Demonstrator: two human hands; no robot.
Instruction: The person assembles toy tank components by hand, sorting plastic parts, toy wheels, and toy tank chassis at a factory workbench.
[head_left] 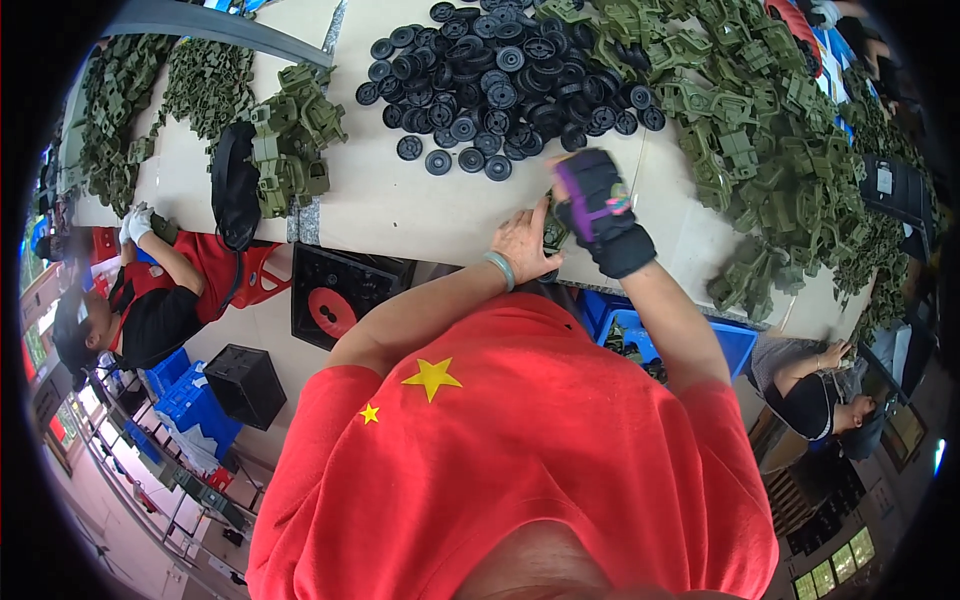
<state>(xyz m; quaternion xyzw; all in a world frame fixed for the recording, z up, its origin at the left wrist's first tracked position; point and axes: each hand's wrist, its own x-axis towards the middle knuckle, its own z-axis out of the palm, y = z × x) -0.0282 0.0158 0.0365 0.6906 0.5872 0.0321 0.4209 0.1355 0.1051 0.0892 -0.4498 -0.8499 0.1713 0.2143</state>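
Observation:
At the table's near edge my bare left hand [525, 243], with a pale bangle at its wrist, grips a small dark green plastic part [553, 232]. Its thumb and fingers close around the part's left side. Just right of it is my right hand [600, 205], in a black and purple fingerless glove. That hand is curled into a fist beside the part; its fingertips are slightly blurred, and whatever they hold is hidden. Beyond both hands lies a big heap of black toy wheels [500, 85], with several loose wheels at its near edge.
Green plastic parts [740, 130] are piled along the table's right, with more green parts [290, 140] at the left near a black bag [235, 185]. A blue bin [735, 345] and a black crate [335, 295] stand below the edge. Other people work at both sides.

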